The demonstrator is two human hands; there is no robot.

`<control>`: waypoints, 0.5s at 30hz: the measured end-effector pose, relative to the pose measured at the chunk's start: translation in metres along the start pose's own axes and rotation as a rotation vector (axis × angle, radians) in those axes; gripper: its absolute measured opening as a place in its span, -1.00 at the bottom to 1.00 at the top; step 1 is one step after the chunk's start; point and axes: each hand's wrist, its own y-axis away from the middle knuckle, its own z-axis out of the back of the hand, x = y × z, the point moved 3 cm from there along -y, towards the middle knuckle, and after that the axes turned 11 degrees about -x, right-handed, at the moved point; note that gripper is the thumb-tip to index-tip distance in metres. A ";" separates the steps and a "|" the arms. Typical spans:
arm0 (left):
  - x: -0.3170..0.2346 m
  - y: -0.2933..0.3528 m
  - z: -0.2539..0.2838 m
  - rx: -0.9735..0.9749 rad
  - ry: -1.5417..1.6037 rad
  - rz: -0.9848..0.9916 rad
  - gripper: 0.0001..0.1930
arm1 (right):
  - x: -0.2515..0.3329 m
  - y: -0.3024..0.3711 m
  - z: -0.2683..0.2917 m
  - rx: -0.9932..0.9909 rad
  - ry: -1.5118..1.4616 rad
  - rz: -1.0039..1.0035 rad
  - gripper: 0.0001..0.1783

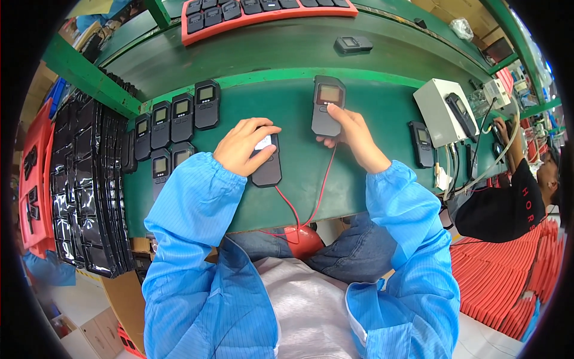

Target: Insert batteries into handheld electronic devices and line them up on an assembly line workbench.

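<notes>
My right hand point(354, 133) grips a black handheld meter point(326, 122) with a lit orange-tinted screen. The thumb lies at the buttons below that screen, and the fingers curl underneath. On the green bench lies a second black handheld device point(267, 172), its screen not showing. My left hand point(246, 145) is closed over its upper part, thumb and fingers around a white patch point(263, 143). A red cable point(326, 178) runs up to the right meter, and another red cable point(289, 202) reaches the lower end of the left one. Both lead down toward a red object point(304, 242) at my lap.
Several matching meters point(182, 117) stand in rows at the left, beside stacked black trays point(89, 185). A red tray point(269, 19) of devices sits on the shelf above. At right are a white box point(439, 110), cables, stacked red trays point(496, 269) and another person's arm point(515, 143).
</notes>
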 end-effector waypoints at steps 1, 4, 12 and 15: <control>0.000 0.000 -0.001 0.002 0.002 0.000 -0.61 | 0.000 0.000 0.000 0.015 0.025 0.004 -0.45; -0.001 0.001 -0.003 0.009 -0.012 0.025 -0.61 | -0.001 0.000 -0.002 0.045 0.077 0.009 -0.45; -0.002 0.002 -0.003 0.018 -0.032 0.025 -0.60 | -0.008 -0.002 -0.005 0.078 0.168 0.053 -0.44; -0.001 0.003 -0.004 0.011 -0.035 0.016 -0.60 | -0.003 0.001 -0.008 0.087 0.192 0.075 -0.45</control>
